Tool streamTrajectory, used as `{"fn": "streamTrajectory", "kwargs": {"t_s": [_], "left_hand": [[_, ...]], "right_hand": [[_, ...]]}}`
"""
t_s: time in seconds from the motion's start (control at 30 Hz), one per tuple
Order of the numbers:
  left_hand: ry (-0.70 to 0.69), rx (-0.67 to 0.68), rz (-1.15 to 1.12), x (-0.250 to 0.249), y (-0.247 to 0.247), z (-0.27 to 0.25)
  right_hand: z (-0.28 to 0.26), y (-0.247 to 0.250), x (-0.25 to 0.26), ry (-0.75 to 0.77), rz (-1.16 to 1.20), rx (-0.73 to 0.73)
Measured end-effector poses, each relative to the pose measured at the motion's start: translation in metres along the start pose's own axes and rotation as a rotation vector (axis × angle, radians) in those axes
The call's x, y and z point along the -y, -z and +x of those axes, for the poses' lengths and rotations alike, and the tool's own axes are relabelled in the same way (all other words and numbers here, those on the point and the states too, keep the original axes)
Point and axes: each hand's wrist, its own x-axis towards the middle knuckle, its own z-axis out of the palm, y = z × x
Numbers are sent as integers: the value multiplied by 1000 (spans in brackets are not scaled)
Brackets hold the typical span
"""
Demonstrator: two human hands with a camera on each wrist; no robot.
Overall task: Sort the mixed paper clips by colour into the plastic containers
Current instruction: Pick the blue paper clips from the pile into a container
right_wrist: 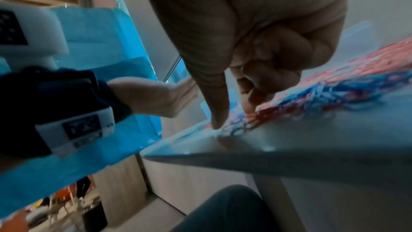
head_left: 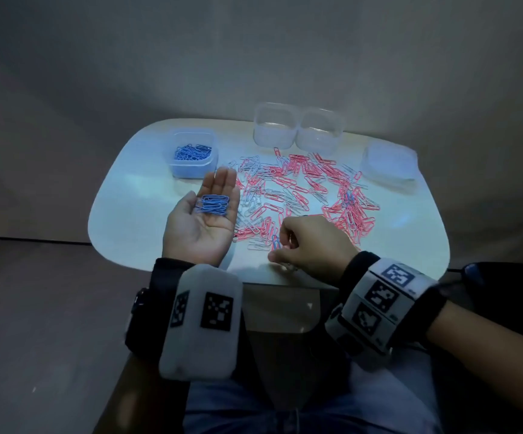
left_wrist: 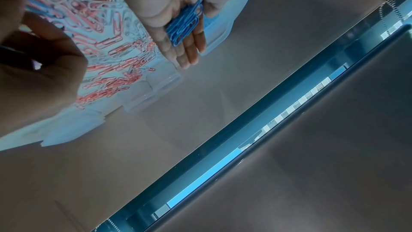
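Left hand (head_left: 202, 219) fingers straight, cupping blue clips (head_left: 212, 204), right hand (head_left: 312, 245) fingers curled — grip unclear, 2 empty containers (head_left: 298, 128) beyond

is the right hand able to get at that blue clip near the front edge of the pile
Probably yes. The right hand hovers right beside the blue clip, thumb and forefinger reaching toward it. The clip lies at the pile's near edge with nothing over it.

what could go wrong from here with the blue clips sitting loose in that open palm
1. The blue clips lie loose on the flat left hand; a tilt could spill them into the mixed pile.
2. The right hand works at the table's near edge, so a clip might slide off.
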Motion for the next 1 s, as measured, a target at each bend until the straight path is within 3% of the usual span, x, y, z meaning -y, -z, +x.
{"fn": "streamTrajectory", "kwargs": {"t_s": [0.13,0.33,0.53,0.7,0.83,0.9,1.0], "left_hand": [[4,-5,-12,-1,4,-2],[32,-34,38,8,0,-4],[82,-29,67,22,-13,-1],[164,35,8,37,-23,-1],[144,60,-56,25,-28,3],[115,63,-47,17,-28,4],[90,22,-74,12,-22,2]], "right_hand": [[5,-1,-1,-40,-37,-43],[19,9,-10,-84,179,-24],[25,57,9,91,519,-230],[24,68,40,206,264,-51],[32,106,26,151,273,-289],[34,119,8,127,347,-302],[31,109,-17,36,104,-79]]}}
